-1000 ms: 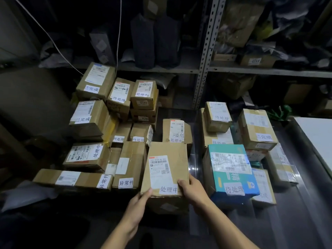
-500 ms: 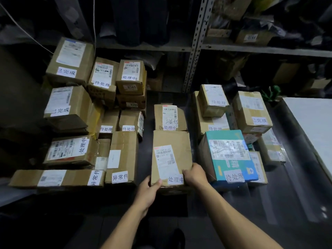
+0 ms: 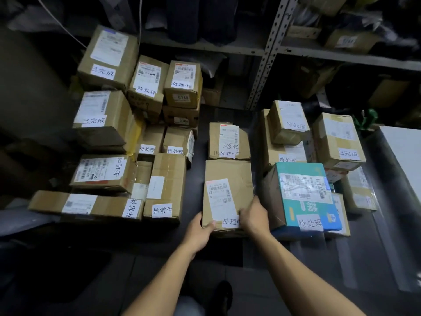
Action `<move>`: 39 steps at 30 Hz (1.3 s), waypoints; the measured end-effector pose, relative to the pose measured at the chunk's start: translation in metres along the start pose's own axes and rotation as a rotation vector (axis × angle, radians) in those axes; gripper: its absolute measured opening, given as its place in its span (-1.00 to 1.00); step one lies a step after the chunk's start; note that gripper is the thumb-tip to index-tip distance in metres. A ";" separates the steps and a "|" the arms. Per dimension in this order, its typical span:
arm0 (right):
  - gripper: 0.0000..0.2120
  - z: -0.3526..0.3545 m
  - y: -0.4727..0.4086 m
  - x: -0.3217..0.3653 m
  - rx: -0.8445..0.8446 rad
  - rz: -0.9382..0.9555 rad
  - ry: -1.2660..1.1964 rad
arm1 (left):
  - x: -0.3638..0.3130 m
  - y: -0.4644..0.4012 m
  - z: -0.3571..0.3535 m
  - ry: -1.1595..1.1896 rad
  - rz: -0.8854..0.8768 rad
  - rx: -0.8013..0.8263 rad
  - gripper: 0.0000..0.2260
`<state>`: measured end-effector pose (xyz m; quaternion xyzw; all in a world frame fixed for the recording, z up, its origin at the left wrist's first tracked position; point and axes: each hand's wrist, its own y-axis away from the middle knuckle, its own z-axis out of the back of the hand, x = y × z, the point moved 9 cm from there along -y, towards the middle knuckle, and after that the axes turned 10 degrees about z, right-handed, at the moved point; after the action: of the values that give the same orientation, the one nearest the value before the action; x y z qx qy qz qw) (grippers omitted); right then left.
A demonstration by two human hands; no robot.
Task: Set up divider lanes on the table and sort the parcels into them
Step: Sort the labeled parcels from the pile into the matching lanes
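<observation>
Two hands grip one brown parcel (image 3: 227, 190) at its near edge: my left hand (image 3: 200, 231) clasps the near-left corner, my right hand (image 3: 254, 216) the near-right by its status label. It lies flat on the dark table (image 3: 284, 281). Just right of it sits the blue-topped parcel (image 3: 303, 197); just behind it, a smaller brown box (image 3: 229, 141). Left of it, mixed-label stacks (image 3: 127, 137) look unsorted. I see no dividers, so most sorting remains.
</observation>
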<state>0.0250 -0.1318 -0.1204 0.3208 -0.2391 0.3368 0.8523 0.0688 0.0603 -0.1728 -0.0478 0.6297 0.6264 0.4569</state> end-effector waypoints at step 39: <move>-0.79 -0.072 0.021 0.138 0.024 0.021 -0.655 | -0.106 0.006 0.169 0.156 -0.194 -0.176 -0.80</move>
<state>0.1148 -0.0110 -0.0757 0.4194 -0.4997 0.2273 0.7230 0.2129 0.1480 -0.0671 -0.1967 0.5986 0.6265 0.4588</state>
